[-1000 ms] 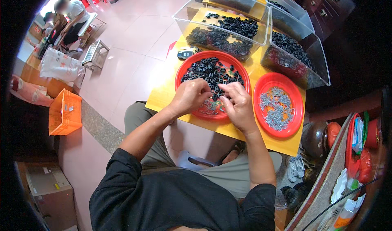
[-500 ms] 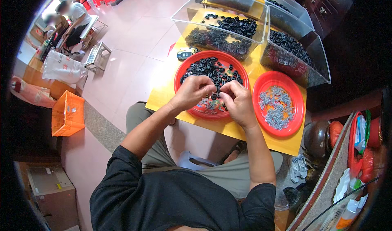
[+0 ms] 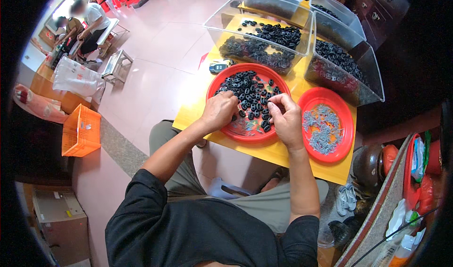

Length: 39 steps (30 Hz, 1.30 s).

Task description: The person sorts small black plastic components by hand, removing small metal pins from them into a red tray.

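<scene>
Many small black oval pieces (image 3: 250, 93) with two holes each, looking like cord locks, lie in a round red tray (image 3: 246, 138) in front of me. My left hand (image 3: 220, 111) is over the tray's left side, fingers curled down at the pieces; whatever they hold is hidden. Above the right side, my right hand (image 3: 287, 120) pinches one small black piece (image 3: 270, 102) between thumb and forefinger. To the right, a second red tray (image 3: 349, 125) holds thin grey pieces (image 3: 324, 142), too small to identify. Some grey bits also lie at the first tray's near side.
Clear plastic bins (image 3: 311, 35) of black pieces stand behind the trays on the yellow tabletop (image 3: 188, 113). A small dark object (image 3: 218, 67) lies beside the left tray. An orange crate (image 3: 81, 132) is on the floor at left. Other people (image 3: 94, 21) sit farther off.
My hands, close together over the tray before, have moved apart. The left has gone left and down to the pieces; the right stays raised with a black piece. The view has shifted slightly.
</scene>
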Each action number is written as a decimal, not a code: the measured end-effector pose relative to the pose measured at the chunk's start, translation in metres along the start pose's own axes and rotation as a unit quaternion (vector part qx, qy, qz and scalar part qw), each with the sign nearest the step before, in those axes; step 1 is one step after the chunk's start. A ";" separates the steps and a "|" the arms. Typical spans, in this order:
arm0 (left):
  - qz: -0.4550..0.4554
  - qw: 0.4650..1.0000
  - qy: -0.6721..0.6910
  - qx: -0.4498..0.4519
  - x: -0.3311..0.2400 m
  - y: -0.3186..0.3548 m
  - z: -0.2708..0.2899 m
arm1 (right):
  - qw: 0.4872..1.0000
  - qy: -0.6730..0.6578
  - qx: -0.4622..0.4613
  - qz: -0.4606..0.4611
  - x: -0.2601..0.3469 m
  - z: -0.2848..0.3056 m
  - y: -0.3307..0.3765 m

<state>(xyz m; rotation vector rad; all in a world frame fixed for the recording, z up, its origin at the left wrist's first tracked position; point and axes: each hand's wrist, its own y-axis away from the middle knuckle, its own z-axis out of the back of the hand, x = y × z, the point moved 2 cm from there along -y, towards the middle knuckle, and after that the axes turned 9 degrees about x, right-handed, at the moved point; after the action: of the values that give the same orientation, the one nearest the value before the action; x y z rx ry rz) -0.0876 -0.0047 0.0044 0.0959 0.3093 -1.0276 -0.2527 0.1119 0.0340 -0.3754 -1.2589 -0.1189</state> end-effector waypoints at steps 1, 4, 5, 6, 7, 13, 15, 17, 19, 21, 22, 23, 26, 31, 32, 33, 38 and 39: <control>-0.002 0.999 -0.024 -0.023 0.000 0.001 -0.003 | 1.000 0.000 0.000 0.000 0.000 -0.001 0.000; 0.003 0.998 -0.034 -0.061 0.000 0.002 -0.004 | 1.000 -0.001 0.001 -0.009 -0.005 -0.002 0.000; 0.011 0.997 -0.020 -0.075 0.000 0.003 -0.004 | 1.000 -0.001 0.002 -0.003 -0.008 -0.003 -0.001; 0.009 0.997 -0.019 -0.075 -0.003 0.003 0.000 | 1.000 0.000 0.003 0.002 -0.007 -0.005 -0.001; 0.023 0.993 0.061 -0.095 -0.005 0.004 0.006 | 1.000 0.001 0.001 0.002 -0.005 -0.005 0.000; 0.086 0.889 0.448 -0.033 -0.016 0.006 0.011 | 0.948 -0.278 0.080 -0.129 -0.007 -0.010 0.002; 0.076 0.786 0.613 -0.030 -0.023 0.009 0.006 | 0.943 -0.295 0.083 -0.130 -0.010 -0.012 0.002; 0.066 0.766 0.639 -0.029 -0.031 0.010 0.002 | 0.926 -0.345 0.093 -0.123 -0.010 -0.014 0.004; 0.062 0.757 0.650 -0.017 -0.039 0.011 -0.001 | 0.928 -0.342 0.090 -0.122 -0.008 -0.016 0.006; 0.044 0.777 0.628 -0.030 -0.043 0.012 -0.002 | 0.928 -0.340 0.088 -0.124 -0.007 -0.017 0.008; 0.026 0.796 0.603 -0.040 -0.045 0.013 -0.002 | 0.928 -0.339 0.089 -0.124 -0.006 -0.018 0.008; 0.025 0.796 0.603 -0.041 -0.046 0.014 -0.003 | 0.933 -0.325 0.089 -0.125 -0.006 -0.019 0.009; 0.048 0.796 0.601 -0.048 -0.047 0.015 -0.003 | 0.942 -0.298 0.088 -0.126 -0.005 -0.020 0.009; 0.031 0.841 0.537 -0.064 -0.051 0.015 0.002 | 0.945 -0.293 0.087 -0.120 -0.005 -0.020 0.010; 0.031 0.840 0.537 -0.064 -0.051 0.015 0.000 | 0.945 -0.293 0.087 -0.121 -0.005 -0.020 0.010; 0.022 0.852 0.516 -0.085 -0.050 0.014 -0.001 | 0.949 -0.280 0.084 -0.122 -0.006 -0.021 0.010; 0.023 0.855 0.505 -0.116 -0.048 0.013 -0.009 | 0.965 -0.229 0.059 -0.110 -0.002 -0.026 0.013; 0.007 0.885 0.444 -0.141 -0.047 0.012 -0.009 | 0.975 -0.198 0.049 -0.093 -0.001 -0.029 0.014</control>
<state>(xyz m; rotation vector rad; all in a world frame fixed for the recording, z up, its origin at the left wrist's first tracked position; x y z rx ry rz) -0.1013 0.0424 0.0089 0.3065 1.2894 -0.8586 -0.2227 0.1151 0.0229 -0.1991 -1.6877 -0.1456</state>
